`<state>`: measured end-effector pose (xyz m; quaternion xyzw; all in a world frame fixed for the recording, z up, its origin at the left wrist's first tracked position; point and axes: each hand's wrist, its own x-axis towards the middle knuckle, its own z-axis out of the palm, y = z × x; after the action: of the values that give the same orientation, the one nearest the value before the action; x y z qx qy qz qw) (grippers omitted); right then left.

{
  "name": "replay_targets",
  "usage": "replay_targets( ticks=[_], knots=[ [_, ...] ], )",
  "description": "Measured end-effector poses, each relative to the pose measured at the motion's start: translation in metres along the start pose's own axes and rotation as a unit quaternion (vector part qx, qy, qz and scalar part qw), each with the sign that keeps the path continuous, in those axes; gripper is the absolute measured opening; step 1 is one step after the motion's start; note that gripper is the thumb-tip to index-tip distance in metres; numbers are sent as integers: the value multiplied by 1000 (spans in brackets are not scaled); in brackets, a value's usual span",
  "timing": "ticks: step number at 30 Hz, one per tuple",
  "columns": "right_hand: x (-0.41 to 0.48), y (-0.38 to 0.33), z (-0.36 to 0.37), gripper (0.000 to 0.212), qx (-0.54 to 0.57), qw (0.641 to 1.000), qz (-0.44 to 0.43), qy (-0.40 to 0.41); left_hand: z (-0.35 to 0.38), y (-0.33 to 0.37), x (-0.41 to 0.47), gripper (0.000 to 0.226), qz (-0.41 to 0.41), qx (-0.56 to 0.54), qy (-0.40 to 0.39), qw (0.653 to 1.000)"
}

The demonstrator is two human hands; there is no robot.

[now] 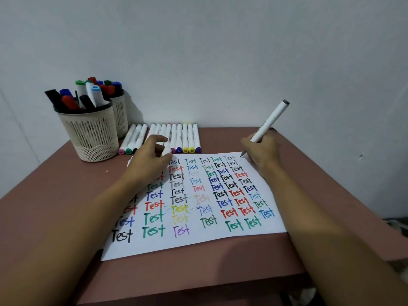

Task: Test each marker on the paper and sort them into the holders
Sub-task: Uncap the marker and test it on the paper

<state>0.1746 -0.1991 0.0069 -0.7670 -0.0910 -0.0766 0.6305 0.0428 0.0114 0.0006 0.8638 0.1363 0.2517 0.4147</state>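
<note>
A white sheet of paper [198, 244] covered with the word "Test" in many colours lies on the table. My right hand [262, 155] grips a white marker with a grey end [271, 120], its tip at the paper's top right corner. My left hand [152, 157] rests on the paper's top left part and holds a small white cap between curled fingers. A row of several white markers [183, 135] lies beyond the paper. Two cream mesh holders, the near one [92, 138] and the far one [120, 115], stand at the back left, both filled with markers.
The brown table [55, 217] stands against a pale wall [220, 51]. Its right edge runs close by my right forearm. Three more white markers [133, 139] lie beside the near holder.
</note>
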Motion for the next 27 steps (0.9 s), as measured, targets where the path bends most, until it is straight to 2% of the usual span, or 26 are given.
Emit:
replay_targets(
  ticks=[5,14,19,27],
  knots=[
    [1,4,2,12,1,1000,21,-6,0,-3,1,20,14,32,4,999],
    [0,5,3,14,-6,1000,21,-8,0,-2,1,21,22,48,-2,999],
    [0,5,3,16,-23,999,11,20,1,-2,1,18,21,49,-5,999],
    [-1,3,2,13,-30,999,18,0,1,-2,0,19,27,49,-10,998]
  ],
)
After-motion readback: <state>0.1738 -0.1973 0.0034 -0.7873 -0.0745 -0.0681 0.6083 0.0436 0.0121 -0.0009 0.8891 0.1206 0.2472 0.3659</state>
